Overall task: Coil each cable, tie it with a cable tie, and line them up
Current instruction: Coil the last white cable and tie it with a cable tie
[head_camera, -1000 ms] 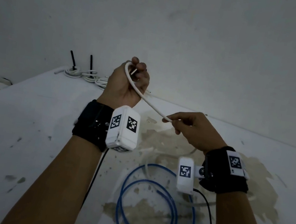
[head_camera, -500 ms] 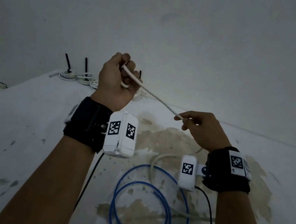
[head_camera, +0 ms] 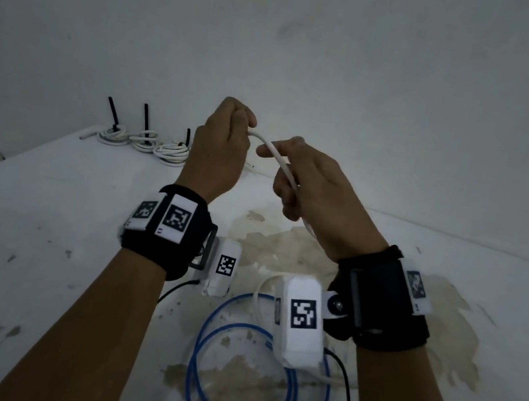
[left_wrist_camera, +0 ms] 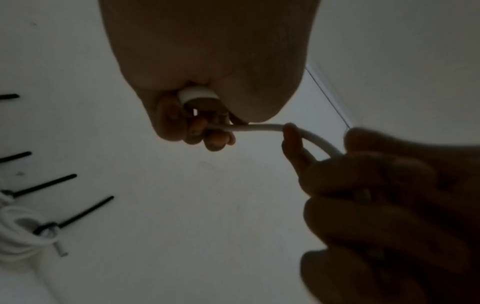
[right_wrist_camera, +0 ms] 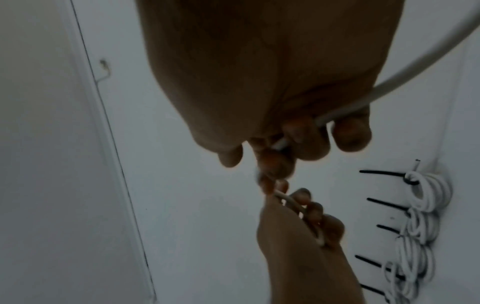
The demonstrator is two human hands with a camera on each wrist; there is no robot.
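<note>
Tied white coils (head_camera: 144, 143) left of both hands; left hand (head_camera: 218, 155) and right hand (head_camera: 313, 190) grip white cable (head_camera: 273, 149) — arching downward — above blue cable (head_camera: 250, 368).

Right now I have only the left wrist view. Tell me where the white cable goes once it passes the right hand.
Observer: In the head view, the white cable leaves the left hand and runs under the right hand. It then drops to the table, where it curves away uncoiled.
Operator: Report what lies under the hands.
Observer: A blue cable lies there in loose loops, with no tie on it.
Operator: Count the ties on the finished coils.
Observer: The right wrist view shows five black tie tails along the row of tied white coils.
</note>
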